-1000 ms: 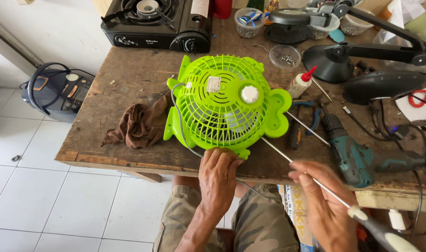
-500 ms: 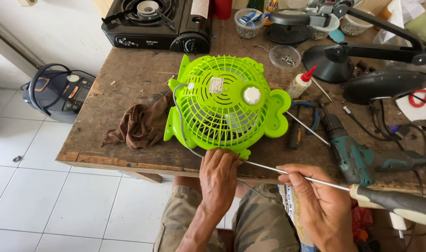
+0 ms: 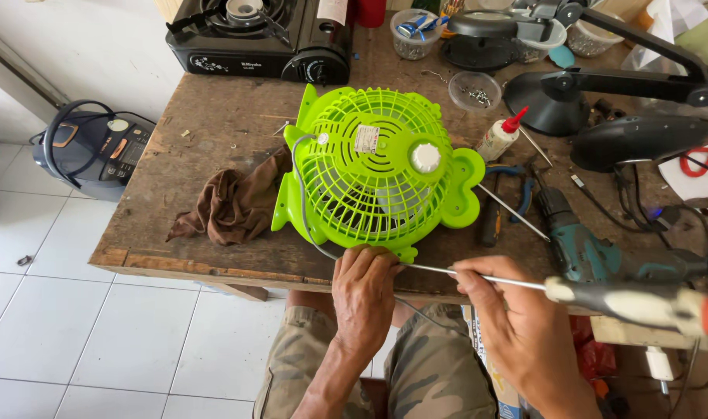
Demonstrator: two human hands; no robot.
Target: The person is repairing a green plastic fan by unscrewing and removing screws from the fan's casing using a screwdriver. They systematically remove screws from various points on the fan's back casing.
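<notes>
A lime-green small fan [image 3: 377,174] lies grille-up on the worn wooden workbench [image 3: 206,132], a grey cord trailing off its near side. My left hand [image 3: 363,296] grips the fan's near edge at the bench's front. My right hand [image 3: 517,330] holds a long screwdriver [image 3: 625,301] by its thin metal shaft, fingers pinched near the middle; the white and black handle with an orange end sticks out to the right. The shaft's tip lies at the fan's bottom tab beside my left fingers.
A brown rag [image 3: 233,203] lies left of the fan. A black gas stove [image 3: 257,35] stands at the back, a glue bottle [image 3: 500,136], pliers and a teal drill [image 3: 602,252] to the right. A dark desk lamp [image 3: 602,85] and small containers crowd the back right. A rice cooker [image 3: 90,147] sits on the floor.
The screwdriver has swung from a steep diagonal to nearly level, its tip moving left to the fan's bottom tab. My right hand slid up the shaft; my left hand stayed put.
</notes>
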